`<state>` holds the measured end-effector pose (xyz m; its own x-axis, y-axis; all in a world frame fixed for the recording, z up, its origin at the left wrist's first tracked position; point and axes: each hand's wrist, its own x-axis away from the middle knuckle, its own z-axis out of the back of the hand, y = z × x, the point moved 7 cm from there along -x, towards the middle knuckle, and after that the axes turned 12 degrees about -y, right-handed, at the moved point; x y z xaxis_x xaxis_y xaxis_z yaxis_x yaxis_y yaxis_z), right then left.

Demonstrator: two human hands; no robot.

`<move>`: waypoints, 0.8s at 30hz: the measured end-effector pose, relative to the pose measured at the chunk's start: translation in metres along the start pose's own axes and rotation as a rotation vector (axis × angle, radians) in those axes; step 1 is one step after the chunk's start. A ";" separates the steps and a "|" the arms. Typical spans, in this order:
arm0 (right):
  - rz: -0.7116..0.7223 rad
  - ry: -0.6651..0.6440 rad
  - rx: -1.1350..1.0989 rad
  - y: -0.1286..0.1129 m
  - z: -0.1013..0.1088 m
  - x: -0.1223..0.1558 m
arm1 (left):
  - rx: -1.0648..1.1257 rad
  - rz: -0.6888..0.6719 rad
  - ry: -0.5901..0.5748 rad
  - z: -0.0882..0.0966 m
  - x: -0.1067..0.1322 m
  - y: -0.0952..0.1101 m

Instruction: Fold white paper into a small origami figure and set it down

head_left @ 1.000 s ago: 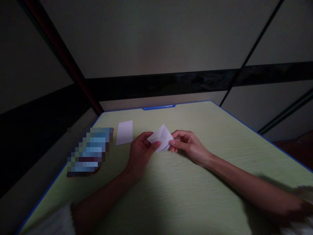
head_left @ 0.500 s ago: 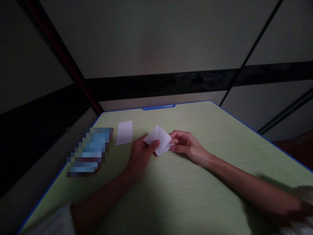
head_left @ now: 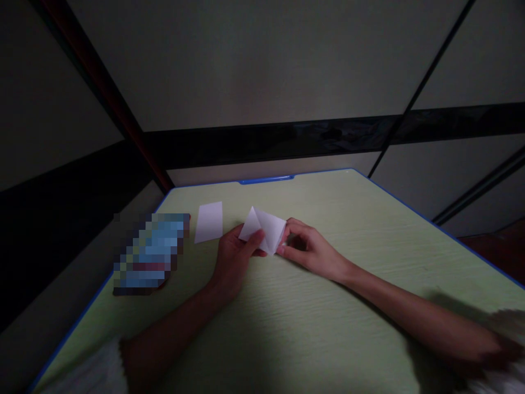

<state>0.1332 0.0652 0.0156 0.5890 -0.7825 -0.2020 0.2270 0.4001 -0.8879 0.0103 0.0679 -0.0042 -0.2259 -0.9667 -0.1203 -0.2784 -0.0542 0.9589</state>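
A piece of folded white paper point(head_left: 268, 227) is held over the middle of the table, its creases and layered flaps showing. My left hand point(head_left: 237, 251) is closed on its left side, the thumb pressing on top and the other fingers underneath. At the right edge, my right hand point(head_left: 314, 249) pinches the paper between thumb and fingers; the exact contact is partly hidden behind the paper. A flat white sheet of paper point(head_left: 209, 221) lies on the table beyond my left hand.
The pale green table point(head_left: 361, 323) has a blue rim and a blue handle-like piece point(head_left: 266, 179) at its far edge. A blurred-out, bluish flat object point(head_left: 151, 254) lies on the left. Light panels with a dark band point(head_left: 262, 143) stand behind the table.
The folded paper has turned in my hands, its top corner now further left. My right hand has moved slightly left along with it. The flat sheet stays in place.
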 end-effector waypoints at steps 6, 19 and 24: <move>0.119 -0.120 0.084 -0.013 -0.007 0.000 | 0.015 0.036 -0.024 -0.003 0.000 -0.002; -0.033 -0.126 -0.337 0.001 -0.009 -0.002 | 0.150 0.087 -0.061 -0.007 0.001 -0.004; -0.052 -0.126 -0.429 0.004 -0.008 -0.002 | 0.145 0.094 -0.009 -0.004 0.001 -0.004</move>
<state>0.1270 0.0641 0.0095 0.6814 -0.7212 -0.1246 -0.0679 0.1073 -0.9919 0.0146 0.0660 -0.0075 -0.2655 -0.9635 -0.0344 -0.3874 0.0740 0.9189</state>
